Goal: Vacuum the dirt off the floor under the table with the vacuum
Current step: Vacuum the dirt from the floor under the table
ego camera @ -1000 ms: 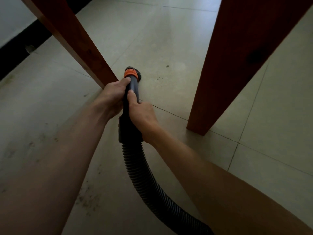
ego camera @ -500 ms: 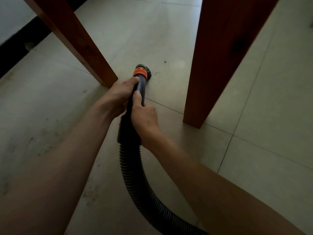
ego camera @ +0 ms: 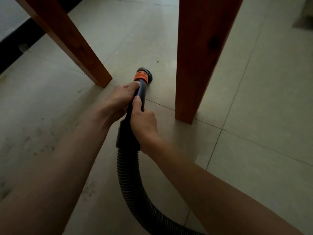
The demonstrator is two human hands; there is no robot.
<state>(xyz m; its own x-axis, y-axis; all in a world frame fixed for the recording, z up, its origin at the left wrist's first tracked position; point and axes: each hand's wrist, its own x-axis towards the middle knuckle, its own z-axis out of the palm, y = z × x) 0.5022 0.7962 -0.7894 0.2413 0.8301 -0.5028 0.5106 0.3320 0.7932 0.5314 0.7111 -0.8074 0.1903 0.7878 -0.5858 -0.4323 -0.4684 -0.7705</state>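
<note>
Both hands hold the dark vacuum wand, which ends in an orange collar and a small round brush nozzle pressed to the pale tile floor between two table legs. My left hand grips the wand just behind the collar. My right hand grips it lower, where the ribbed black hose joins. A dark speck of dirt lies on the tile beyond the nozzle. Fine dirt marks dot the floor to the left.
A reddish wooden table leg slants at the left. A second leg stands right of the nozzle. A black skirting board runs along the far left wall. Tile joints cross the floor on the right.
The nozzle has moved right across the tile toward the right leg. The scatter of specks beside the nozzle is gone; one speck remains farther out.
</note>
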